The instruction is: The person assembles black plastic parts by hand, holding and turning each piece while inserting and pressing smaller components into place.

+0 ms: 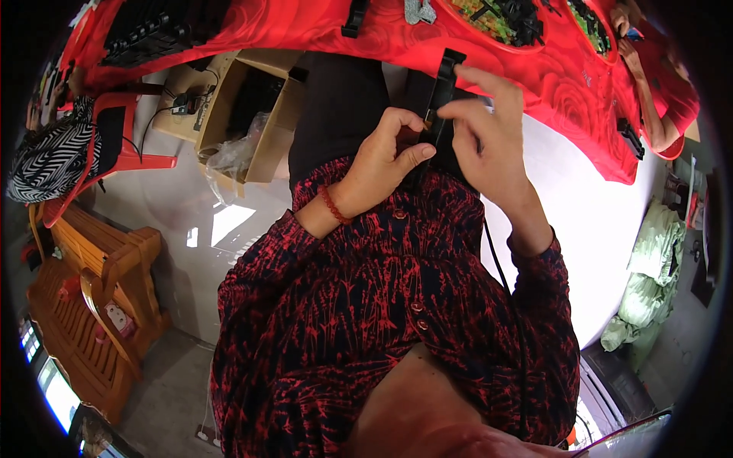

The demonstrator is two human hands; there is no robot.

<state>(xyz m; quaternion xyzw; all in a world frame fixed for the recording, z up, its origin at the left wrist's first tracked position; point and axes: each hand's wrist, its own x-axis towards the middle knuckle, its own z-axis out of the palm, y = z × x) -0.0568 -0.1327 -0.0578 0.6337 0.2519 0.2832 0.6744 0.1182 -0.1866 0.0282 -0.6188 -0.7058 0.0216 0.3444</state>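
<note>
A long, narrow black plastic part (441, 85) stands out over my lap, close to the table's front edge. My left hand (372, 162), with a red bead bracelet at the wrist, is closed, its thumb and forefinger pinching the part's lower end. From the other side my right hand (492, 133) grips the same part. One of its fingers reaches toward the upper end, and another is bent against the middle. Something tiny and orange-brown shows between the fingertips, too small to name.
A red rose-patterned cloth (565, 95) covers the table ahead. On it are a similar black part (355, 18), black crates (145, 34) and a tray of small parts (489, 23). An open cardboard box (267, 145) stands left. A co-worker's arm (649, 103) is at far right.
</note>
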